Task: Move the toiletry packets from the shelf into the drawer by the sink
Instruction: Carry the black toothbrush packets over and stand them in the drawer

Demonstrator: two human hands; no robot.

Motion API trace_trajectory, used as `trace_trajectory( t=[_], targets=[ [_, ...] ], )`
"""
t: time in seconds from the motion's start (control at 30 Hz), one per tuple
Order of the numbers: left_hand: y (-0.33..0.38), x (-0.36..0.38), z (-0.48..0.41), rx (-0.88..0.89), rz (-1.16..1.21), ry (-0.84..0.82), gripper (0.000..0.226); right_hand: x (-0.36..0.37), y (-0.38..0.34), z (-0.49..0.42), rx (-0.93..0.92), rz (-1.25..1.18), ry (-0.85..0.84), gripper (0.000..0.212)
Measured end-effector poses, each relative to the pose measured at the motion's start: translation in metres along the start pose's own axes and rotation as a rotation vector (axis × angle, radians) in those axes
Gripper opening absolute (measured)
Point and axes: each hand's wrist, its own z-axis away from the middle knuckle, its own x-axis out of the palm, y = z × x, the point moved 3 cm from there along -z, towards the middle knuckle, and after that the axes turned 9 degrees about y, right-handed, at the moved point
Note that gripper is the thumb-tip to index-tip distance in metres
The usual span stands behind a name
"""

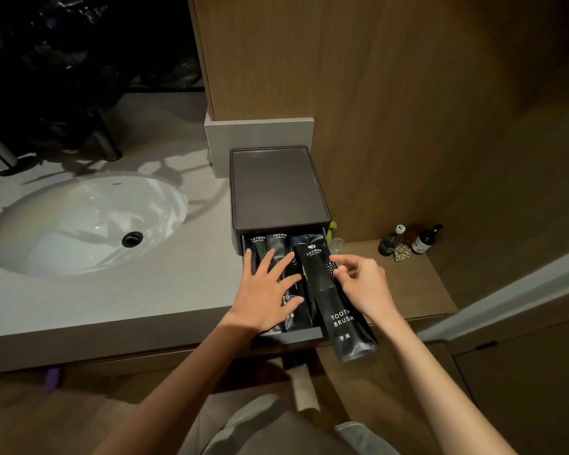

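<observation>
Drawer [288,336] is pulled out of the dark box [278,188] on the counter [112,300] right of the sink [79,221]. At least 2 black packets [289,274] already lie inside, lengthwise, w/ a bluish item behind them that I can't make out. Left hand [266,290] is flat on them, fingers spread apart, pressing, not gripping. Right hand [362,280] pinches the right edge of another packet [339,307] marked TOOTH BRUSH, thumb and fingers clamped on it. That one sits tilted: top end over the drawer's right side, bottom end sticking out past the front lip, so it's not seated yet. Shelf [418,277] to the right looks bare of packets; only small bottles [408,241] at its back, so this is prob. the last one, tho part of the shelf is hidden behind the arm. Left to do, by my read: straighten this packet, drop it in beside the others, maybe push the drawer shut.
</observation>
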Motion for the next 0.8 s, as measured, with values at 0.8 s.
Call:
trace_trajectory(
  t=[0.8],
  targets=[
    [-0.018,0.004,0.019,-0.077,0.037,-0.013,0.076,0.039,-0.018,-0.018,-0.034,0.054,-0.004,0.033]
  ],
)
